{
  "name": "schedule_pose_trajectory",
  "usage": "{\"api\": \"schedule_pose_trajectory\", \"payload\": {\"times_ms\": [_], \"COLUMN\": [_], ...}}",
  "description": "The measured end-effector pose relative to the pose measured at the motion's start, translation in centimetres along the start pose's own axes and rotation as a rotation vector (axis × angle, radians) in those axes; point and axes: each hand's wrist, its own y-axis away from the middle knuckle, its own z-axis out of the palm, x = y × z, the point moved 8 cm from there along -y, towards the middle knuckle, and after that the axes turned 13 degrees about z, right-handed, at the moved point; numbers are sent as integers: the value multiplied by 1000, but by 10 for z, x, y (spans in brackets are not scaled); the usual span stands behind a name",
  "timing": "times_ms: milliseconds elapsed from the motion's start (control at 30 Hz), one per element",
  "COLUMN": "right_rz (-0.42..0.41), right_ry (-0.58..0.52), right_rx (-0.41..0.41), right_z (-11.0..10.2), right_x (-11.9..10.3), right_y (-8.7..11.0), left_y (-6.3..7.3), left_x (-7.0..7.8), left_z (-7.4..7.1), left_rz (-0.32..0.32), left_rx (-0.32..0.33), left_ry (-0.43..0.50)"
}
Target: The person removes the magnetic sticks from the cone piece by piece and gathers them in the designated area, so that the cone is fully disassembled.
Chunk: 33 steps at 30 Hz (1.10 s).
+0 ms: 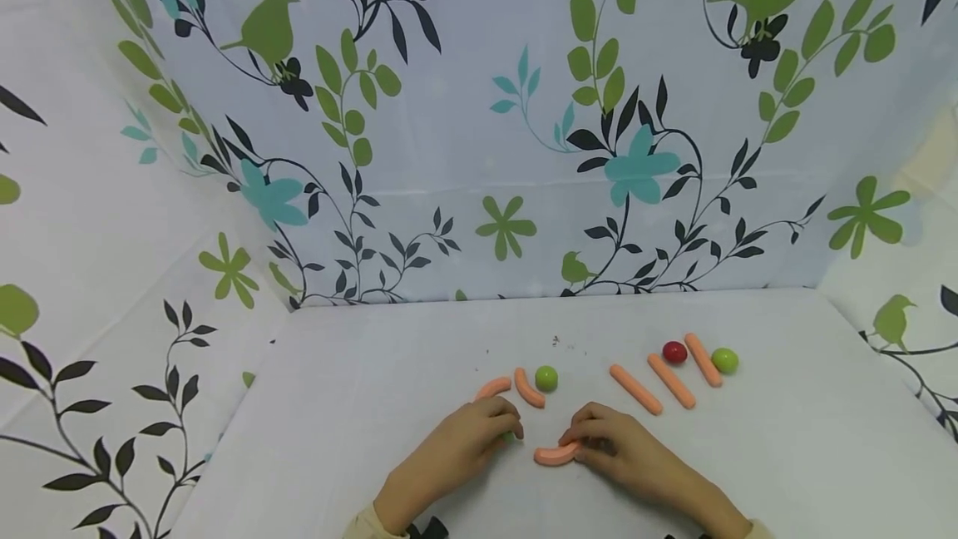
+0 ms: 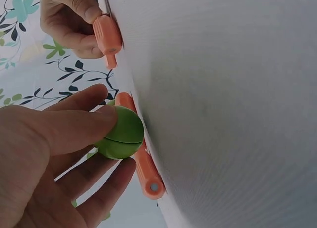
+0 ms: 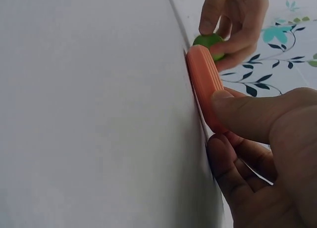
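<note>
My left hand (image 1: 467,443) pinches a green ball (image 2: 124,131) between thumb and fingers, low over the white table; a groove runs round the ball. In the head view the fingers hide most of it. My right hand (image 1: 624,447) pinches the right end of a curved orange stick (image 1: 555,456), which has ribbed sides in the right wrist view. This stick lies just right of the left hand. Beyond the left hand are two more curved orange pieces, one (image 1: 494,388) partly behind its knuckles and another (image 1: 530,389) beside a second green ball (image 1: 546,378).
Three straight orange sticks lie slanted at the right: a near one (image 1: 635,389), a middle one (image 1: 671,381) and a far one (image 1: 703,359). A red ball (image 1: 674,353) and another green ball (image 1: 724,360) sit among them. A patterned cloth (image 1: 449,148) hangs behind the table (image 1: 359,389).
</note>
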Motion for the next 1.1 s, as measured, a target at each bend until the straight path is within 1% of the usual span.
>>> {"api": "schedule_pose_trajectory", "payload": {"times_ms": [33, 133, 367, 500, 600, 733, 833, 933, 1000, 1100], "right_rz": [20, 35, 32, 44, 64, 77, 69, 59, 71, 117], "right_ry": [5, 12, 11, 13, 5, 11, 43, 74, 88, 102], "right_rx": [6, 30, 58, 74, 65, 51, 70, 94, 96, 88], "right_z": [-2, -6, -11, -14, -14, -14, -20, -30, -38, -53], "right_x": [2, 6, 13, 15, 17, 18, 17, 15, 15, 15], "right_y": [0, -1, -2, -4, -6, -6, -3, 0, 3, 12], "left_y": [0, 1, 1, 0, -1, -3, -6, -6, -3, 6], "left_x": [0, 0, -4, -5, -6, -8, -7, -6, -6, -11], "left_z": [0, 2, 4, 2, 0, -1, -7, -18, -25, -34], "left_rz": [-1, -4, -18, -7, -16, -47, -50, -52, -64, -105], "left_rx": [3, 7, 7, 20, 19, 0, 0, 19, 22, -3], "left_ry": [-3, -10, -19, -26, -40, -57, -72, -74, -66, -72]}}
